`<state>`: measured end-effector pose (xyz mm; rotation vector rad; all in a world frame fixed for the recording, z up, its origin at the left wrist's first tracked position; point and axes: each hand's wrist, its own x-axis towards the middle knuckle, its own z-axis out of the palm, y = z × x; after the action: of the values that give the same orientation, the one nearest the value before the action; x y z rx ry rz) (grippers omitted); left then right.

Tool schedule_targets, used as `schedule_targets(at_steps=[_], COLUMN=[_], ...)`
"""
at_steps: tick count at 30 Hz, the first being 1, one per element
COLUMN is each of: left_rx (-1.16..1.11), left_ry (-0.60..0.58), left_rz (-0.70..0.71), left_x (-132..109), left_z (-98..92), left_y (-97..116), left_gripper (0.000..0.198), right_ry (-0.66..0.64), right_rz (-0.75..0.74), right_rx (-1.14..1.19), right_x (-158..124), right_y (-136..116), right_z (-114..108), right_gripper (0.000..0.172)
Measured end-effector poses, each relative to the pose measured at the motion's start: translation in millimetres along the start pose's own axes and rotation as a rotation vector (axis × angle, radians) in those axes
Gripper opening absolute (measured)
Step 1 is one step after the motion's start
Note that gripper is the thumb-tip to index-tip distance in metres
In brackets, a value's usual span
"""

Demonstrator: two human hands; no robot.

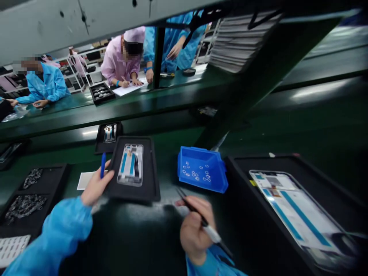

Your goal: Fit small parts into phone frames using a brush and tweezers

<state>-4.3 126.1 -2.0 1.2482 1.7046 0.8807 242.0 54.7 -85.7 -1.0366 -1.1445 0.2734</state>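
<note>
Phone (pixel 130 165) seen lying in black tray (pixel 150 165), long axis approx in line w/ tray's. Tray's L edge touched by L hand (pixel 96 187) (nearer one), blue stick (pixel 102 165) held in it; tweezers (pixel 212 233) gripped by R hand (pixel 198 222), off tray's near R corner.

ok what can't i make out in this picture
All in the head view:
Dark tool in the right hand: tip blurred by motion.
Blue stick: lower end hidden by the left hand.
White card: partly behind that hand.
Small pieces in the blue bin: too small to identify.
White sheet: cut off by the left edge.
</note>
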Motion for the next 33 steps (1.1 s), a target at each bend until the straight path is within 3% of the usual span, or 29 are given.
schedule_targets(at_steps=[4, 7, 10, 14, 16, 19, 25, 29, 33], left_rx=[0.110, 0.246, 0.390, 0.541, 0.579, 0.579, 0.408, 0.256, 0.130], left_ry=[0.054, 0.100, 0.207, 0.350, 0.362, 0.349, 0.353, 0.280, 0.182], left_rz=[0.039, 0.046, 0.031, -0.062, -0.124, -0.163, -0.047, 0.018, 0.038], left_x=[118.4, 168.0, 187.1, 190.7, 189.6, 187.3, 160.5, 93.5, -13.1], left_z=[52.3, 69.1, 41.5, -29.7, -56.8, -76.2, -89.2, -91.7, -69.4], left_y=[40.8, 48.7, 43.4, 23.0, 11.0, 0.6, 28.1, 32.3, -15.3], left_gripper=[0.043, 0.037, 0.037, 0.039, 0.039, 0.038, 0.038, 0.043, 0.051], right_ry=[-0.354, -0.471, -0.505, -0.511, -0.501, -0.487, -0.462, -0.385, -0.264], right_rz=[-0.183, -0.157, -0.095, -0.071, -0.041, 0.075, 0.249, 0.258, 0.297], right_rx=[-0.062, -0.082, -0.082, -0.040, 0.013, 0.071, 0.049, 0.087, 0.092], right_x=[-4.2, -3.8, -3.6, -10.5, -15.1, -18.3, -6.5, 2.1, 8.8], right_y=[-1.1, -2.2, -0.2, 8.9, 14.9, 21.7, 20.3, 18.8, 24.9], right_z=[6.6, 12.8, 16.1, 22.0, 26.1, 30.4, 31.1, 32.2, 33.1], right_gripper=[0.024, 0.025, 0.029, 0.034, 0.037, 0.037, 0.034, 0.034, 0.036])
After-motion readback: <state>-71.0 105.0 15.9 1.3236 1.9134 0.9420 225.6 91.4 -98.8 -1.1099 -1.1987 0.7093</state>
